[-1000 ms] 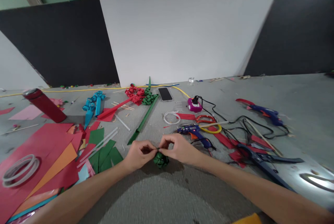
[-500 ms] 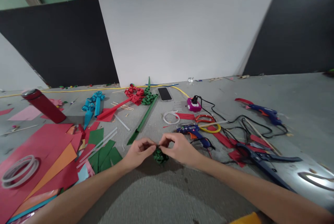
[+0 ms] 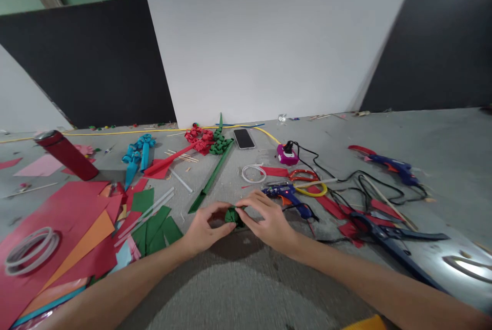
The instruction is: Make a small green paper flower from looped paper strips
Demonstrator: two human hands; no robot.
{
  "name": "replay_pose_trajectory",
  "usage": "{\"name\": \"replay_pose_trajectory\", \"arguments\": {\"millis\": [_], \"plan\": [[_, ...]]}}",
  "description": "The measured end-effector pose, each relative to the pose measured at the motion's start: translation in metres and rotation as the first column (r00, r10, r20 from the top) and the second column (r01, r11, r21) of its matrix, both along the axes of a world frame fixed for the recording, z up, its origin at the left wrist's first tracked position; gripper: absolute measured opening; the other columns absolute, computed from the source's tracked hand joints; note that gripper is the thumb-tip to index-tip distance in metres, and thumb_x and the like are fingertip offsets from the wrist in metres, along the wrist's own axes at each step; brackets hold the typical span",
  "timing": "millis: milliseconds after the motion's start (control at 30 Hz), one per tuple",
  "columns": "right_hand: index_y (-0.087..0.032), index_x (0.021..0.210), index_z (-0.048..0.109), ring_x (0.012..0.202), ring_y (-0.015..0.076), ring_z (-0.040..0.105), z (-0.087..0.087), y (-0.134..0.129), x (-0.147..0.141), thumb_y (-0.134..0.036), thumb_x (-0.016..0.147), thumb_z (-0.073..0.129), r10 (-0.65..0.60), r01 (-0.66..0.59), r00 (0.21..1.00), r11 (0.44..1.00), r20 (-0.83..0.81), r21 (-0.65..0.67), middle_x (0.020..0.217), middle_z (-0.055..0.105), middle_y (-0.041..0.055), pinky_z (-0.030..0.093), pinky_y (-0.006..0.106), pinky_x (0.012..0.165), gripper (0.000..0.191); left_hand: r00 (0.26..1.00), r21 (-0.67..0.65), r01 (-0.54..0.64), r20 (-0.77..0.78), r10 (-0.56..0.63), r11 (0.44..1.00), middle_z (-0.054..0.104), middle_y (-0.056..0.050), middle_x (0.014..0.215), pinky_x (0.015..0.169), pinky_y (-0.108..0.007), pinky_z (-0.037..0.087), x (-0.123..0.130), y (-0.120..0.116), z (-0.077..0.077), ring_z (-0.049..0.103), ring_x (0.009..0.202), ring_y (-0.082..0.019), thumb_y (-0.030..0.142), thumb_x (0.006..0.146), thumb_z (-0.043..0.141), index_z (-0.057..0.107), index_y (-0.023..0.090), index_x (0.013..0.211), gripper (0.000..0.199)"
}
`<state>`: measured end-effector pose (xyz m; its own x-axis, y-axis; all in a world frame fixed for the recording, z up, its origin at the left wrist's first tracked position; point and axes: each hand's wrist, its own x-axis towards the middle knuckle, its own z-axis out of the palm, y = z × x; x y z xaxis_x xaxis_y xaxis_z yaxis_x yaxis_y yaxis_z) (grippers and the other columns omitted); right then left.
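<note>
Between my two hands is a small green folded-paper piece (image 3: 232,216), partly covered by fingers. My left hand (image 3: 207,227) grips its left side, thumb below and fingers above. On the other side my right hand (image 3: 267,220) pinches it between thumb and fingers. Just right of my right hand lies a blue glue gun (image 3: 290,198) with an orange trigger and a small red light. Green paper pieces (image 3: 156,227) and clear glue sticks (image 3: 146,215) lie left of my left hand. A long green folded-paper strip (image 3: 211,179) stretches away ahead of both hands.
Red paper sheets (image 3: 69,212) and a white ring coil (image 3: 33,250) sit at left, near a red bottle (image 3: 67,156). Beyond are a phone (image 3: 244,139) and a purple plug adapter (image 3: 287,154). Pliers-like blue cutters (image 3: 388,240) and another glue gun (image 3: 395,166) lie right.
The green folded-paper piece, which hung below my fingertips, is now raised and turned between my hands. My left fingers have opened wider around it, and my right fingers have shifted over its side.
</note>
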<state>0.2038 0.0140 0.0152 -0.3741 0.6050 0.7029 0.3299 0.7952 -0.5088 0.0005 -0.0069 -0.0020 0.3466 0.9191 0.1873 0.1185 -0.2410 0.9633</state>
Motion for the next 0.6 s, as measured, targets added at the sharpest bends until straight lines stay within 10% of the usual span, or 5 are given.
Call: {"name": "replay_pose_trajectory", "arguments": {"millis": [600], "plan": [[-0.022, 0.096, 0.063, 0.081, 0.0192, 0.059, -0.0029, -0.0038, 0.0043, -0.01, 0.089, 0.059, 0.035, -0.065, 0.991, 0.971, 0.133, 0.229, 0.085, 0.065, 0.0048, 0.051, 0.034, 0.075, 0.015, 0.989, 0.141, -0.049, -0.134, 0.068, 0.989, 0.068, -0.005, 0.087, 0.076, -0.027, 0.052, 0.0005, -0.0013, 0.0013, 0.063, 0.081, -0.016, 0.031, 0.082, 0.068, 0.063, 0.015, 0.098, 0.023]]}}
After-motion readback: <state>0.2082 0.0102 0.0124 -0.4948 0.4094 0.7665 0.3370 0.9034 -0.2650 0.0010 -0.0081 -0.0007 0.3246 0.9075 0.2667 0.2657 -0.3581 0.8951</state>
